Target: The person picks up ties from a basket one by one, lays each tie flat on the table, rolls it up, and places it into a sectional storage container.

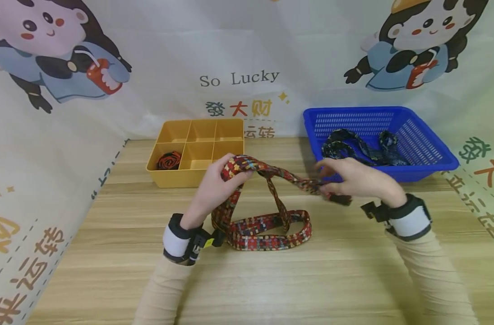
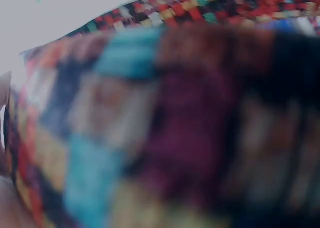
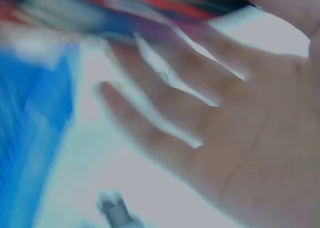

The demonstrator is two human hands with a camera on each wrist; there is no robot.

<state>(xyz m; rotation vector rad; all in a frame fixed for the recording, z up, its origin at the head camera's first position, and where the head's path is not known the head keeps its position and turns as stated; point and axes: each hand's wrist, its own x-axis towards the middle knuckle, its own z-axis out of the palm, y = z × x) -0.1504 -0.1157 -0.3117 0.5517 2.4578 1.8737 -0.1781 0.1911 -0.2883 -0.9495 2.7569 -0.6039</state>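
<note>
A multicoloured checked necktie, mostly red, is held up by both hands, and its lower part lies in loops on the table. My left hand grips a folded length of it between thumb and fingers. The cloth fills most of the left wrist view, close and blurred. My right hand pinches the tie near one dark-tipped end, to the right. In the right wrist view the fingers reach out to the blurred cloth, the thumb on its other side.
A yellow divided box stands behind the left hand, a rolled dark-and-red tie in its front left compartment. At back right, a blue basket holds dark patterned neckties. A printed cloth hangs behind the wooden table.
</note>
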